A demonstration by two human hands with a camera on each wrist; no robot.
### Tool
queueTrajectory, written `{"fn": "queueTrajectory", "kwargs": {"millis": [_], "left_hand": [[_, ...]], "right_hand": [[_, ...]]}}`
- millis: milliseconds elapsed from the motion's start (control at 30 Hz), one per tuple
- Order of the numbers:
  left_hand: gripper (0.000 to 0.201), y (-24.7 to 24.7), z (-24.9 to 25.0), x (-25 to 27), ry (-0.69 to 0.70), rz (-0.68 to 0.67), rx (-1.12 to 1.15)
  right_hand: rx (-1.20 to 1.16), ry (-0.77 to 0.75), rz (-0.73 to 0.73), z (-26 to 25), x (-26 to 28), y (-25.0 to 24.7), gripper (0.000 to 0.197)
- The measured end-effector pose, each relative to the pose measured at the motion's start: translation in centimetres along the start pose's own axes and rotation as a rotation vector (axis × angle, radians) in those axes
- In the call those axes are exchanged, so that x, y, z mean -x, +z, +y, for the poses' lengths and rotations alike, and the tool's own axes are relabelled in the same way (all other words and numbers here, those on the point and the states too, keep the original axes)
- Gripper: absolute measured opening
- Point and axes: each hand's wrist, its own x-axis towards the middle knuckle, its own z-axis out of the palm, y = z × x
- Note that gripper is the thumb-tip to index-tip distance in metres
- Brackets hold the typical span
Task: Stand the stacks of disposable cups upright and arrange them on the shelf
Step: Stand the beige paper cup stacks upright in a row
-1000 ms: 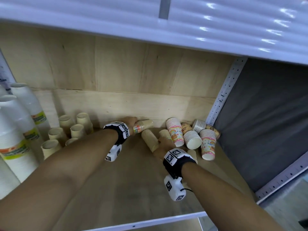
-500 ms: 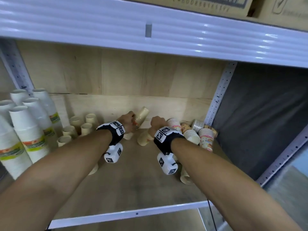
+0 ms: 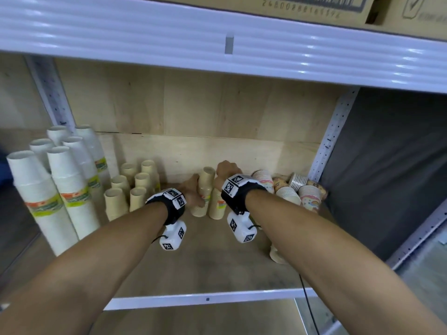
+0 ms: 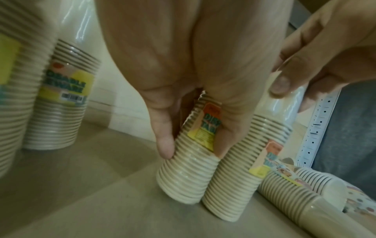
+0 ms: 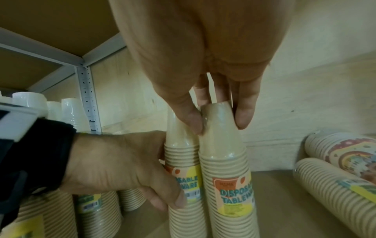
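1. Wooden shelf board [image 3: 217,267] lies nearest us, with its white front rail along the edge; our two forearms reach over it, each wrist wearing a black band with a white tagged block.
2. Under our right forearm, near the front right of the board, we see one beige cup stack [image 3: 275,255], mostly hidden; we cannot tell how it lies.
3. Our left hand [image 3: 193,191] wraps a beige stack of disposable cups [image 3: 202,201] at its label; in the left wrist view its thumb and fingers [image 4: 164,145] curl round the ribbed rims, holding it upright on the board, mouths down.
4. Our right hand [image 3: 227,172] pinches the top of a second beige stack [image 3: 217,206]; in the right wrist view thumb and fingers [image 5: 244,116] close on the topmost cup's base; this stack stands upright too, just beside the first and touching it.
5. To the left, six more beige stacks [image 3: 130,187] stand upright in a tidy cluster; further left, tall white cup stacks [image 3: 60,184] with green and orange labels stand together by the perforated post.
6. To the right, patterned and beige cup stacks [image 3: 297,189] lie tumbled on their sides near the right post.
7. Behind everything runs the plywood back panel [image 3: 193,112]; above, the white shelf overhead carries cardboard boxes [image 3: 314,6].
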Motion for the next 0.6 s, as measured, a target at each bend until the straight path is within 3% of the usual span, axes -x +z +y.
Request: {"fn": "queueTrajectory", "kwargs": {"millis": [133,267,433,600], "left_hand": [[0.083,0.5,-0.3,0.3,-0.012,-0.026,0.102],[0.082,0.6,-0.8,0.6,0.002,-0.019,0.169],[0.064,-1.3,0.3,1.7,0.020,-0.001,0.200],[0.053,-4.4,2.0,1.7,0.030,0.054,0.223]], "right_hand": [[-0.010,0.007,-0.021,-0.2,-0.1,0.0,0.011],[-0.038,0.029,-0.028,0.4,-0.2,-0.2,0.030],[-0.027,-0.013,-0.067,0.6,-0.8,-1.0,0.019],[0.025,-0.075,-0.066,0.5,-1.0,-1.1,0.041]]}}
